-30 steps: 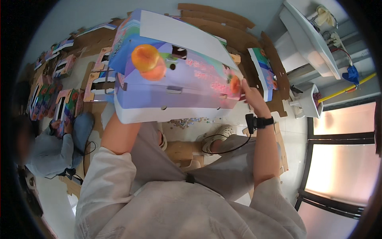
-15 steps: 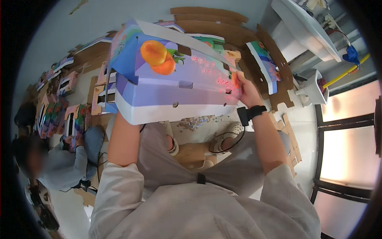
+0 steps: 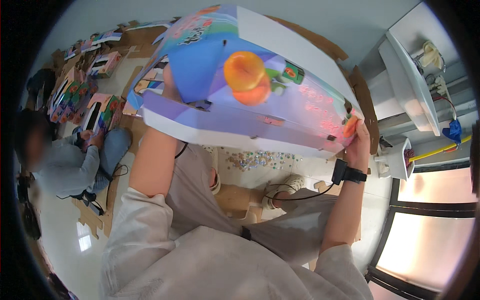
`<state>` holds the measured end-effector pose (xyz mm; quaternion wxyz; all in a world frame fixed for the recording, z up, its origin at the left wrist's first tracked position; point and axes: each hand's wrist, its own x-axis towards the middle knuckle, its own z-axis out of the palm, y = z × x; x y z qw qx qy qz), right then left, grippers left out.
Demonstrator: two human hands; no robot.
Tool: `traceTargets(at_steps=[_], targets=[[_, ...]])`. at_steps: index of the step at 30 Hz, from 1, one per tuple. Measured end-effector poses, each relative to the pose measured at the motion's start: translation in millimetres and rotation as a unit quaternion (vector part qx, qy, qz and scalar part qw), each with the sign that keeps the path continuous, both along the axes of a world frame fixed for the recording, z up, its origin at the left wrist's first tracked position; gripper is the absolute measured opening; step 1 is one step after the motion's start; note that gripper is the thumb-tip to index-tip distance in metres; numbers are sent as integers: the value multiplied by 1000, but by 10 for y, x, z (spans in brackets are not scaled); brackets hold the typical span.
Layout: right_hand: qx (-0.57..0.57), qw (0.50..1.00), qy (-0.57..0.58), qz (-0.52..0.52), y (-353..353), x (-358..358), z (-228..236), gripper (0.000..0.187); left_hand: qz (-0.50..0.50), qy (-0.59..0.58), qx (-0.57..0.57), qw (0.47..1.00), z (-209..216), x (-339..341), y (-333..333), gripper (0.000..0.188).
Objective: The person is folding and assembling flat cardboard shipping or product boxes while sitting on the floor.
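In front of me I hold up a partly folded cardboard box, purple and blue with printed orange fruit and white flaps. My right hand grips its right end, fingers curled round the corner; a black band with a small device sits on that wrist. My left forearm passes behind the lower panel, and part of my left hand shows at the open left end beside the blue side flap. The fingers of that hand are hidden behind the flap. The box is tilted, its right end lower.
Many small round pieces lie scattered on the floor by my shoes. At left a seated person handles a similar box, with several boxes stacked beyond. Flat brown cardboard leans along the wall. A white sink stands at right.
The box has moved right and up and tilted, its right end dropping. My right hand moved right with it. My left hand now shows at the open left end.
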<state>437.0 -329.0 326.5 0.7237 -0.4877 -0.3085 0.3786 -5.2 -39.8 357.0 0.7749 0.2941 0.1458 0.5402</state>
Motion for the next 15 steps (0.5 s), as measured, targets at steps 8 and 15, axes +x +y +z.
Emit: traceTargets(at_steps=[8,15], targets=[[-166,984,61,-13,-174,243,-97,36,-63,78,27,995,210,113,-280,46],[-172,984,34,20,-272,492,-234,43,-136,304,176,926,17,14,-219,34]])
